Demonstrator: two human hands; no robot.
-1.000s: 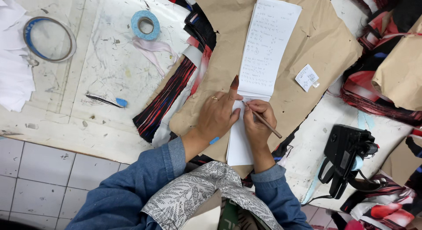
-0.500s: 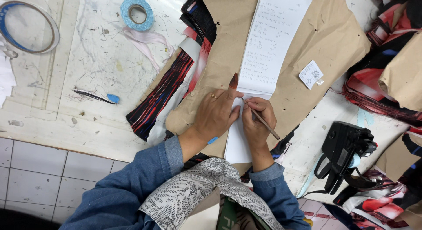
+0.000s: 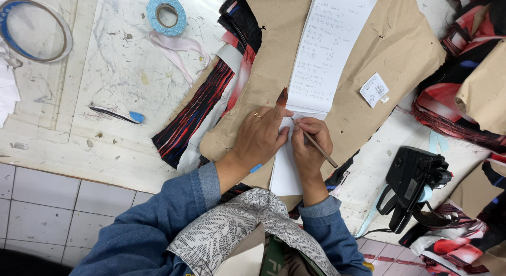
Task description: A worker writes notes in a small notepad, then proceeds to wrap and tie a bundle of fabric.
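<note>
At nine o'clock of the hands, a blue-tipped marker (image 3: 117, 114) lies on the scuffed white table (image 3: 105, 70), with a blue tape roll (image 3: 166, 14) up at eleven o'clock. The left hand (image 3: 259, 136) presses flat, fingers spread, on a long white notepad (image 3: 321, 70) over brown paper (image 3: 400, 44). Touching it, the right hand (image 3: 310, 149) pinches a pencil (image 3: 314, 142), tip on the notepad. At four o'clock sits a black tagging gun (image 3: 414, 184).

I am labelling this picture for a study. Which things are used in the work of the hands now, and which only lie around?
In use:
- left hand, pressing flat on the notepad
- right hand, holding a pencil to the notepad's lower page

Lying about:
- blue tape roll
- black tagging gun
- small white tag
- striped fabric
- blue-tipped pen
</note>
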